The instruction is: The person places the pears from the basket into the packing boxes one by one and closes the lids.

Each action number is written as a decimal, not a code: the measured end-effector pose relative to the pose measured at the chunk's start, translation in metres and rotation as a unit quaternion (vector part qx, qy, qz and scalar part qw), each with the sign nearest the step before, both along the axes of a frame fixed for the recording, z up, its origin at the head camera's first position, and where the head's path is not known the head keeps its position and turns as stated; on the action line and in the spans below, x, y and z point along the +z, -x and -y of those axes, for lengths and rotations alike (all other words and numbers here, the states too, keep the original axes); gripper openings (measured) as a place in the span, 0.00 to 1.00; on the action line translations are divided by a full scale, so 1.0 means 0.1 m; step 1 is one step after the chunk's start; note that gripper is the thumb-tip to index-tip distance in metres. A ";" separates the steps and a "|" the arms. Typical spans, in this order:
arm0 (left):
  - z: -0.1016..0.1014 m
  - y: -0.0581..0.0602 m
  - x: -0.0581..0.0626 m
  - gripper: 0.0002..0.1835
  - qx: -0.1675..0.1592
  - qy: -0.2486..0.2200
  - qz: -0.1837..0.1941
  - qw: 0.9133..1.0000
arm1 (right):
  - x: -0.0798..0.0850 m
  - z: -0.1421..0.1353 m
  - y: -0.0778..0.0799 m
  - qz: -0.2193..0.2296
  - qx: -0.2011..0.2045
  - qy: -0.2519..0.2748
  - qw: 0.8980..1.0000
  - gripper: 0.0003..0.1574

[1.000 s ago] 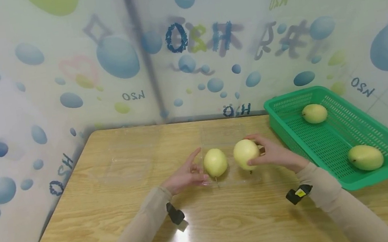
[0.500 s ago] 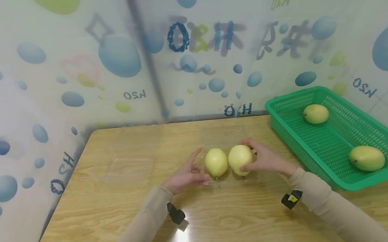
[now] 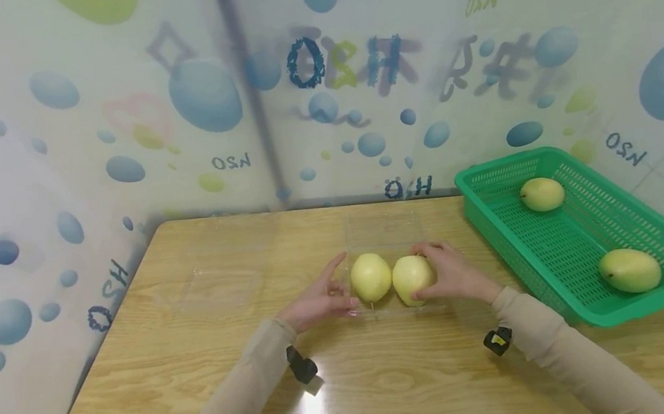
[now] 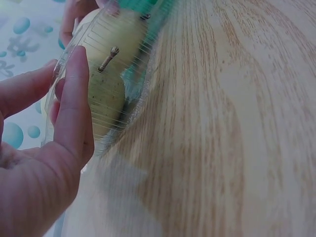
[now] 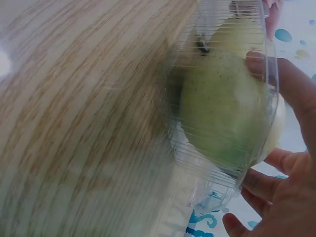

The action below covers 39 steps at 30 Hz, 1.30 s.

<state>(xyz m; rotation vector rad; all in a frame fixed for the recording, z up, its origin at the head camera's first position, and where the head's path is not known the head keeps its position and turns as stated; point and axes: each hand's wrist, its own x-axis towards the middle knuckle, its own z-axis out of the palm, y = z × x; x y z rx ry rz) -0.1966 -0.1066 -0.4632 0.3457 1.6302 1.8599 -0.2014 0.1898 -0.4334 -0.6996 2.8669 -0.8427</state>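
Observation:
Two round yellow-green pears sit side by side in a clear plastic clamshell box (image 3: 405, 310) on the table. My right hand (image 3: 456, 276) holds the right pear (image 3: 412, 279), thumb on its near side and fingers on its far side. In the right wrist view this pear (image 5: 219, 106) shows through the ribbed box wall. The left pear (image 3: 370, 277) has its stem toward me. My left hand (image 3: 317, 300) grips the box's left edge; the left wrist view shows its fingers (image 4: 73, 106) against the clear wall.
A green plastic basket (image 3: 526, 276) stands at the right with two pears in it, a far one (image 3: 542, 194) and a near one (image 3: 630, 270). Another clear open box (image 3: 215, 299) lies at the left on the wooden table (image 3: 355, 386). A patterned curtain (image 3: 177, 178) hangs behind.
My right hand has brought its pear left and down into the box, beside the other pear, and the pear has tilted. The left hand has stayed at the box's left edge.

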 end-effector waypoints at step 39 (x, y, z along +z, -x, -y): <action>0.02 0.02 -0.04 0.54 -0.010 -0.012 -0.010 1.000 | 0.04 -0.15 0.01 -0.006 -0.012 0.063 0.998 0.41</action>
